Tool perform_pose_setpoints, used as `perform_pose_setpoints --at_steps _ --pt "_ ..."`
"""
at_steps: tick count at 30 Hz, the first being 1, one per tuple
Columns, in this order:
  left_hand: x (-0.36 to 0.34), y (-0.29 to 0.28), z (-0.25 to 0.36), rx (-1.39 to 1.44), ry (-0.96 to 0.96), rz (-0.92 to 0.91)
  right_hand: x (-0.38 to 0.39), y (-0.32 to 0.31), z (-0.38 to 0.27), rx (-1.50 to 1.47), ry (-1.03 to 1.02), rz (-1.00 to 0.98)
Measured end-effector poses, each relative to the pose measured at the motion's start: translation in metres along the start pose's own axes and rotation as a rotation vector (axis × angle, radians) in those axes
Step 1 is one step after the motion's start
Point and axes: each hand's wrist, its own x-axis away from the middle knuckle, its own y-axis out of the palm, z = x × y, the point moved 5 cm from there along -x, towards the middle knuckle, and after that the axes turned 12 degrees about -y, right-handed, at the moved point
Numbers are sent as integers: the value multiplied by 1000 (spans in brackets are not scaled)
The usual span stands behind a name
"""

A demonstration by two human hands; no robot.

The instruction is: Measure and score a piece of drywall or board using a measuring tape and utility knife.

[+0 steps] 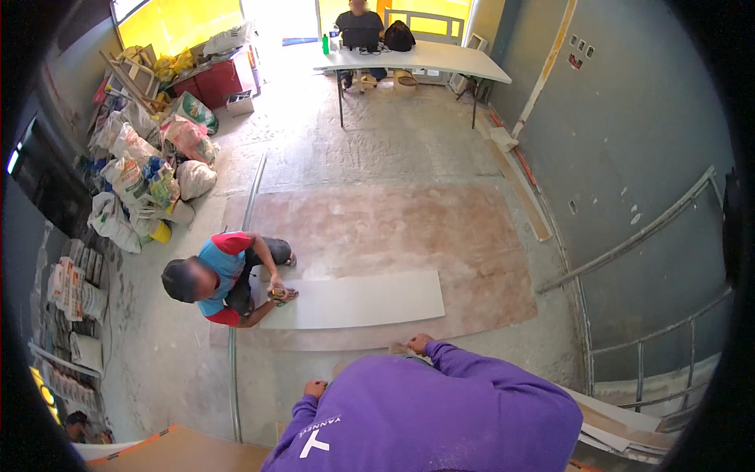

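My purple sleeves come in from the lower edge. My left hand [316, 389] rests low beside my body, its fingers mostly hidden by the sleeve and too small to read. Farther forward, my right hand [419, 343] has curled fingers close to a tan shape [399, 348] at my front; whether it grips anything is unclear. Beyond my hands lies a long white board [370, 303] on a larger brownish sheet [377, 228] on the floor. A co-worker [224, 271] in a blue shirt with red sleeves crouches at the board's left end, both hands on a small brownish thing there.
Filled sacks [130, 177] pile up at the left. A metal stud [255, 189] lies beyond the co-worker. Metal framing [641, 236] leans on the right wall. Another person [359, 23] sits at a white table [440, 61] at the back. Cardboard [177, 450] is near me, lower left.
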Motion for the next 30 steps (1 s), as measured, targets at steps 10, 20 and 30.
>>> perform_pose_setpoints --at_steps 10,20,30 --pt "10 -7 9 48 63 -55 21 -43 59 -297 418 130" --pt "10 -5 13 -83 15 8 18 16 32 -250 267 -33" --pt "18 -17 21 13 -2 -33 13 -22 46 -184 289 -20"
